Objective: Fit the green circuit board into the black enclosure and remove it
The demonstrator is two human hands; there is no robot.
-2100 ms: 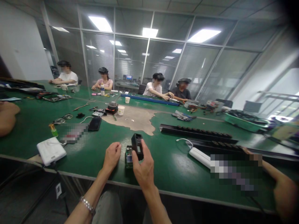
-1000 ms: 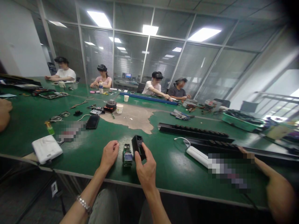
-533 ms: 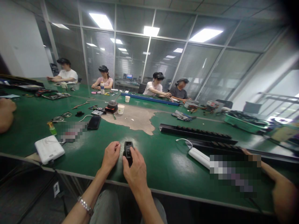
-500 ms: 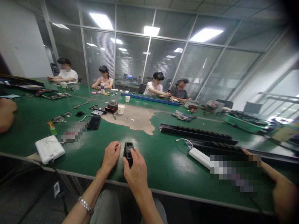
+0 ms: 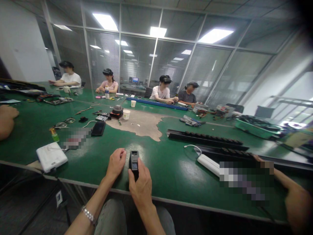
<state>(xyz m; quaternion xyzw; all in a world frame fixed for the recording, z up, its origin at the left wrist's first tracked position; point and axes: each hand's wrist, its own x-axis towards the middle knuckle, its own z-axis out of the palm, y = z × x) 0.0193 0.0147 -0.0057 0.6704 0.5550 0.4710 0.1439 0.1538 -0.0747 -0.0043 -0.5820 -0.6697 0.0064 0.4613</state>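
My right hand point(image 5: 141, 184) is closed round the sides of a small black boxy device point(image 5: 134, 157), thumb on its left and fingers along its right. A dark square window, perhaps a small screen, shows on its upper face, with a slot near the far end. The device is over the green table point(image 5: 166, 173) near its front edge; whether it touches the top I cannot tell. Just left of it, my left hand point(image 5: 117, 164) rests on the table with its fingers curled into a loose fist, and nothing shows in it. The left hand and the device are apart.
To my left lie a white box-shaped device point(image 5: 52, 156) and a black phone point(image 5: 98, 128). Paper cups point(image 5: 126, 114) stand farther back. On the right are long black rails point(image 5: 207, 138), a white power strip point(image 5: 207, 163) and a neighbour's arm point(image 5: 285, 178). Several people sit opposite.
The fingers of my right hand have drawn off the device's upper face to its right side, so its window now shows. My left hand has stayed where it was.
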